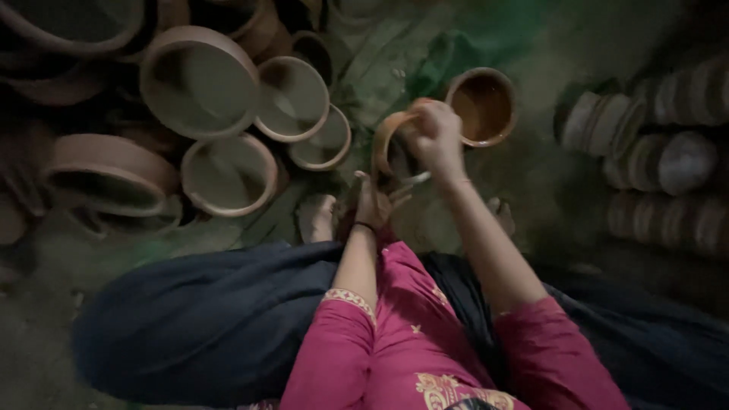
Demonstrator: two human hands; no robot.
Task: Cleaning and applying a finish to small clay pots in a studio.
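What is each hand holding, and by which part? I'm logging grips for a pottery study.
The right hand grips a clay bowl tilted on edge, fingers over its upper rim. The left hand sits beneath the bowl; whether it holds anything cannot be told.

The clay pot (391, 144) is a small, round, orange-brown vessel with a thick rim, tipped on its side so its open mouth faces left. It sits at the middle of the scene, just left of a similar pot standing upright, and partly hidden by fingers.
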